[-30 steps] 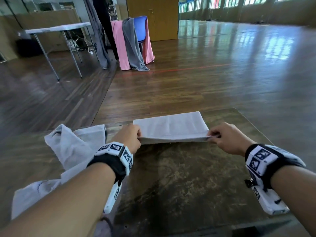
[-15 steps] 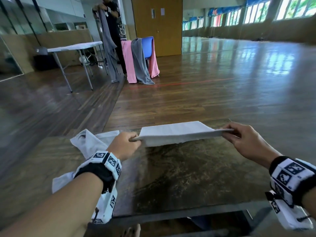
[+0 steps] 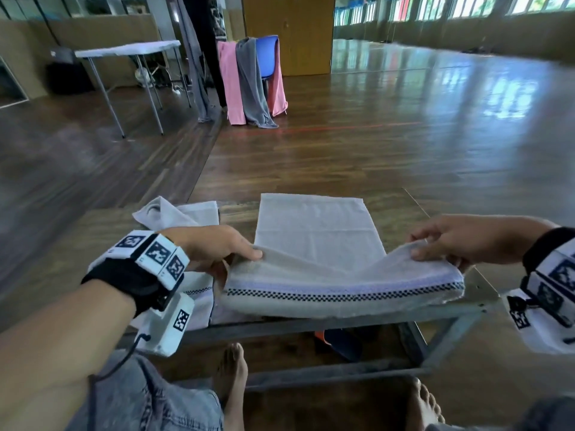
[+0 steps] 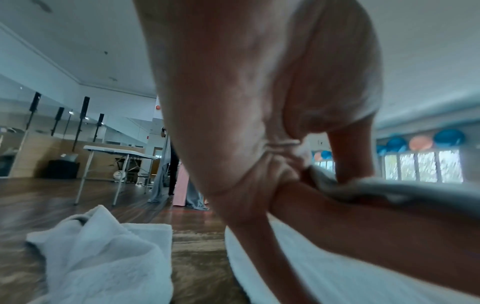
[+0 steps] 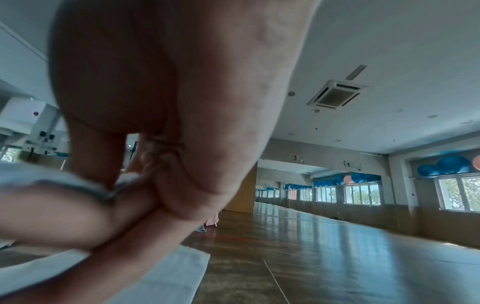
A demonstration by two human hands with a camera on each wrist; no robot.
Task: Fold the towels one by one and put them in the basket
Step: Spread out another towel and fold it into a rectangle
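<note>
A big hall with a glossy wooden floor holds the low table (image 3: 413, 209) where the towel (image 3: 314, 237) lies. A moment ago the towel was a narrow strip lifted clear of the table; now its far half rests flat while the left hand (image 3: 211, 247) and right hand (image 3: 466, 241) each pinch a near corner, raised at the table's front edge. The next fold looks under way. Left of the towel a crumpled towel (image 3: 183, 213) waits, touching nothing in the way. Beyond the table, a chair (image 3: 264, 57) is draped with cloths. No basket is in view.
</note>
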